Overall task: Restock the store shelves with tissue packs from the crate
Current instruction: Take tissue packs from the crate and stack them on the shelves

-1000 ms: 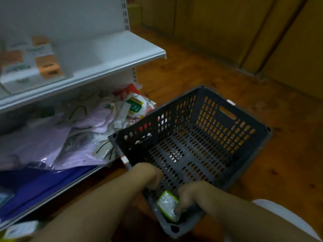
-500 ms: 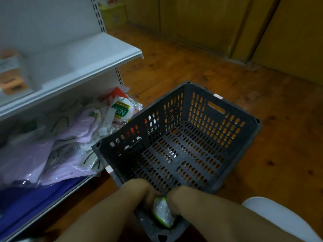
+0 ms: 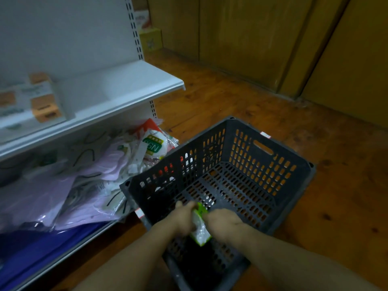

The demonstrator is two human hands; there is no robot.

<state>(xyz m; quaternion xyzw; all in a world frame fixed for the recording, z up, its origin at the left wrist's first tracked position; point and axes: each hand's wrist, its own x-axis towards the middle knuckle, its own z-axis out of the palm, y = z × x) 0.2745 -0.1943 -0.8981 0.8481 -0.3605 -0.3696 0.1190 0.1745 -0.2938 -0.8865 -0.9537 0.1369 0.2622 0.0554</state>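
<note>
Left hand [image 3: 184,219] and right hand [image 3: 224,222] grip one green-edged tissue pack [image 3: 199,229] from either side, fingers clamped on it, low inside the grey crate [image 3: 298,175]. No other pack shows there; restocking appears nearly finished, this pack not yet on the white shelf [image 3: 117,87].

Plastic-wrapped lilac goods [image 3: 63,196] heap at nine o'clock; a yellow carton [image 3: 150,39] stands at twelve on wooden floor [image 3: 231,97].

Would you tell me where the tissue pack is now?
The tissue pack is low centre in the head view, gripped between left hand and right hand over the crate.
</note>
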